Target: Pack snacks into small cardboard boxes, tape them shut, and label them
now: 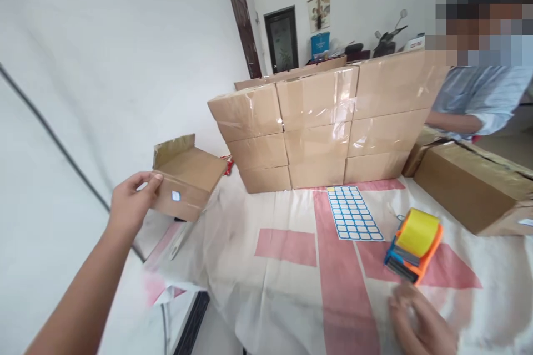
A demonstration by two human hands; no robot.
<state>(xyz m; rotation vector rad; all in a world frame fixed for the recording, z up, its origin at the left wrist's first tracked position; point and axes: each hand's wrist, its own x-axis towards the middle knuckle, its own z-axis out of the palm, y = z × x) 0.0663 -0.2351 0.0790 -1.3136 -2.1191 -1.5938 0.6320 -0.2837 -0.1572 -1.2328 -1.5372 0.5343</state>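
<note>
Small cardboard box (pixel 186 182), flaps open, held at the far left edge of the table (pixel 291 299), a white sticker (pixel 176 196) on its near face. Left hand (pixel 131 205) clamped on the left end, thumb on top. Better to grip lower, keeping it level. Right hand (pixel 420 321) blurred near the tape dispenser (pixel 414 244), grip impossible to tell. Label sheet (pixel 353 213) in the middle, before the stacked boxes (pixel 320 127).

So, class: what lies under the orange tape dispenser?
The tape dispenser rests on the white cloth with red shapes. Whatever lies beneath that cloth is covered.
</note>
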